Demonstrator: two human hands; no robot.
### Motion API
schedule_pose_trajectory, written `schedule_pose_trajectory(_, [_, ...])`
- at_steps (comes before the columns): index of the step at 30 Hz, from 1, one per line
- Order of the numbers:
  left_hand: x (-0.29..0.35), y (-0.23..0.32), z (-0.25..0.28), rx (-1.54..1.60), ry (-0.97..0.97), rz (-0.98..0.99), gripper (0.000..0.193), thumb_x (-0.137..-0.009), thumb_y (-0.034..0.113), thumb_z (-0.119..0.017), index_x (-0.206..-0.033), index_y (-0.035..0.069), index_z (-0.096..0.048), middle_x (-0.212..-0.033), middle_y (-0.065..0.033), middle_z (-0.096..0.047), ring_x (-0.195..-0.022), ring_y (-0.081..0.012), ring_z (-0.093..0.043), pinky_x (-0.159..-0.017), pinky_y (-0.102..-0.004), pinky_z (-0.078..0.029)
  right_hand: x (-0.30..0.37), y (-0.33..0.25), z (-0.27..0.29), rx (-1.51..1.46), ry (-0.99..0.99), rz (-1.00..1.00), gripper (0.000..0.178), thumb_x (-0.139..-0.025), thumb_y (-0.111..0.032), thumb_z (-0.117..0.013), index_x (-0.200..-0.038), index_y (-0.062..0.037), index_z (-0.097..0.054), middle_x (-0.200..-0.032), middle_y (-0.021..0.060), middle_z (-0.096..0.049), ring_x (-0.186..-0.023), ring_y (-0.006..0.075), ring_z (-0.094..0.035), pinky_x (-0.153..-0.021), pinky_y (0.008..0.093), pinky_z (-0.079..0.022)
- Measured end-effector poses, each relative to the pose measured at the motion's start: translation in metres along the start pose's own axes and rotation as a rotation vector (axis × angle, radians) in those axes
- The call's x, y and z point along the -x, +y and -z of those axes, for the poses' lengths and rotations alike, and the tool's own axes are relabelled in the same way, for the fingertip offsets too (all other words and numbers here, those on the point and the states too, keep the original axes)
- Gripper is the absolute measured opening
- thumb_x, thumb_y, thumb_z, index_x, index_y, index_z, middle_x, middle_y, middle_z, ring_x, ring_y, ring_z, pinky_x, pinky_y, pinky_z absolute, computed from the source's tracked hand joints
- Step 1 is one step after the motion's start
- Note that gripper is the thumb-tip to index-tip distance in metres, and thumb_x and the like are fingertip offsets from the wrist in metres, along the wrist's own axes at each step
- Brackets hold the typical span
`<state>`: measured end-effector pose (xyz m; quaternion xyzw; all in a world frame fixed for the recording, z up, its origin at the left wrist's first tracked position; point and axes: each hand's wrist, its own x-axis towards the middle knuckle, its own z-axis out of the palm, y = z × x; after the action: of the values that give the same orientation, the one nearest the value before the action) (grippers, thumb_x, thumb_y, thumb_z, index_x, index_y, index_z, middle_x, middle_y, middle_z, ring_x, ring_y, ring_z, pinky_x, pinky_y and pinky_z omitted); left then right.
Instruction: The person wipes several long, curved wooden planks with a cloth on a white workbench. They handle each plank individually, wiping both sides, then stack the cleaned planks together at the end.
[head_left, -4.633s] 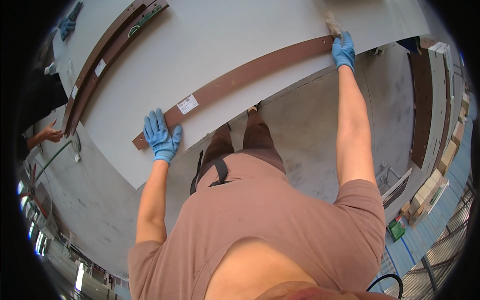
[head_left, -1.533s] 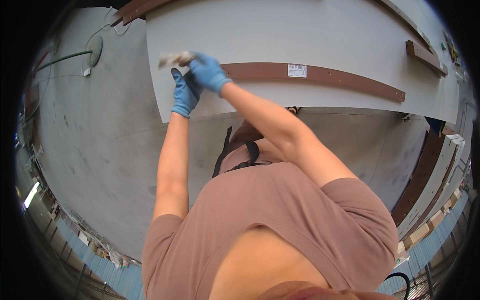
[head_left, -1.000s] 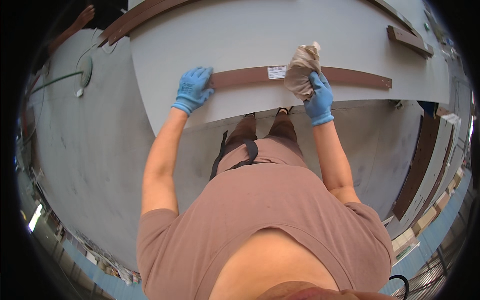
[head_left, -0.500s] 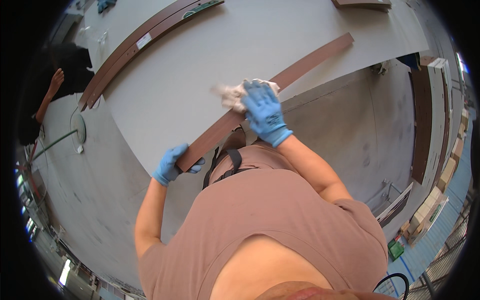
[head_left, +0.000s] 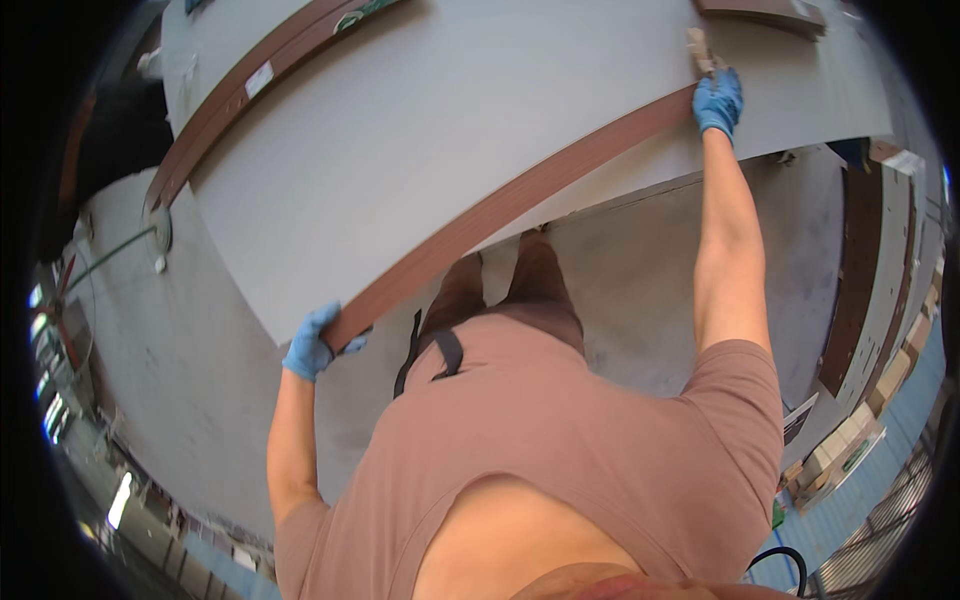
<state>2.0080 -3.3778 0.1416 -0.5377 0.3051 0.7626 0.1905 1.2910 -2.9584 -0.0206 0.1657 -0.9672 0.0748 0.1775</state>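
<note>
A long reddish-brown wooden board [head_left: 510, 205] lies slantwise over the near edge of a pale grey tabletop [head_left: 430, 110]. My left hand [head_left: 318, 340], in a blue glove, is closed around its near left end, thumb and fingers on either side. Out at the board's far right end is my right hand [head_left: 719, 100], gloved the same way, its arm stretched long. A bunched off-white cloth [head_left: 700, 50] sticks out beyond its fingers, which are closed on it. The palm side of that hand is hidden.
More brown boards [head_left: 255, 85] lie at the table's left, one with a white label. Another brown stack [head_left: 765, 12] rests at the far right. Boards and panels [head_left: 865, 270] stand right of me. A person in dark clothes [head_left: 120, 150] is at the left.
My right hand has slid with the cloth from the board's middle to its far right end. My left hand keeps its hold on the near end, slightly further left.
</note>
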Motion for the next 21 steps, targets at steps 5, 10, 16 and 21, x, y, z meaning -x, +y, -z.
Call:
schedule_pose_trajectory(5, [0.011, -0.003, -0.011, 0.100, 0.055, -0.041, 0.105, -0.089, 0.089, -0.049, -0.140, -0.002, -0.059, -0.129, -0.0194, -0.069, -0.103, -0.0322, -0.075, -0.079, -0.0385, -0.068, 0.119, -0.113, 0.075, -0.476, 0.093, 0.272, 0.041, -0.094, -0.013, -0.067, -0.134, -0.0045, -0.070, -0.142, 0.0228, -0.066, -0.135, 0.0416, -0.059, -0.117, 0.0518, -0.043])
schedule_pose_trajectory(10, [0.010, 0.006, -0.014, 0.115, -0.156, -0.103, 0.130, -0.080, 0.103, -0.032, -0.153, -0.003, -0.049, -0.141, -0.0211, -0.064, -0.113, -0.0381, -0.072, -0.083, -0.0415, -0.067, 0.293, -0.307, 0.210, -0.697, -0.328, 0.663, 0.058, -0.082, -0.005, -0.068, -0.139, 0.0040, -0.062, -0.152, 0.0237, -0.056, -0.145, 0.0399, -0.051, -0.118, 0.0515, -0.043])
schedule_pose_trajectory(16, [0.012, 0.001, 0.000, 0.435, -0.499, -0.109, 0.137, -0.075, 0.105, -0.038, -0.161, -0.001, -0.037, -0.147, -0.0271, -0.056, -0.135, -0.0435, -0.059, -0.112, -0.0527, -0.053, 0.380, -0.463, 0.268, -1.048, -0.319, 1.441, 0.044, -0.098, -0.019, -0.058, -0.136, 0.0030, -0.064, -0.146, 0.0188, -0.060, -0.143, 0.0328, -0.051, -0.127, 0.0479, -0.033])
schedule_pose_trajectory(21, [0.017, 0.016, 0.011, 0.311, -0.399, -0.031, 0.134, -0.078, 0.102, -0.042, -0.164, 0.000, -0.032, -0.153, -0.0255, -0.052, -0.139, -0.0404, -0.056, -0.116, -0.0495, -0.050, 0.413, -0.483, 0.261, -1.098, -0.318, 1.310, 0.037, -0.096, -0.020, -0.059, -0.126, -0.0017, -0.070, -0.142, 0.0153, -0.063, -0.134, 0.0282, -0.060, -0.123, 0.0446, -0.039])
